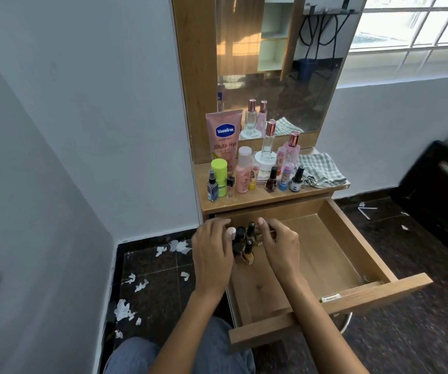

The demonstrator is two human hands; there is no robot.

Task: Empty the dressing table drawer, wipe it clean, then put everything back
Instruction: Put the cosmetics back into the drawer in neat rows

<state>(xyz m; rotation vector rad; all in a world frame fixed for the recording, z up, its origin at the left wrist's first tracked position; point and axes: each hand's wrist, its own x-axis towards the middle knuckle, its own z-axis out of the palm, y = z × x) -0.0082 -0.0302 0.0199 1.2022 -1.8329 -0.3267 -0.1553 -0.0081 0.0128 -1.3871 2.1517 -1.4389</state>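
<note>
The wooden drawer (352,238) of the dressing table stands pulled open. At its back left corner stands a cluster of small nail polish bottles (245,242) with dark caps. My left hand (212,252) curls round the left side of the cluster. My right hand (279,244) curls round its right side, thumb on top. The rest of the drawer floor is bare wood. On the tabletop (258,201) stand a pink Vaseline tube (224,136), several perfume and polish bottles (268,141), and a folded green checked cloth (318,170).
A mirror (279,63) rises behind the tabletop. Torn white paper scraps (125,310) lie on the dark floor at the left. A grey wall (55,157) closes in on the left. A dark bed frame (447,171) stands at the right. My knee is below the drawer front.
</note>
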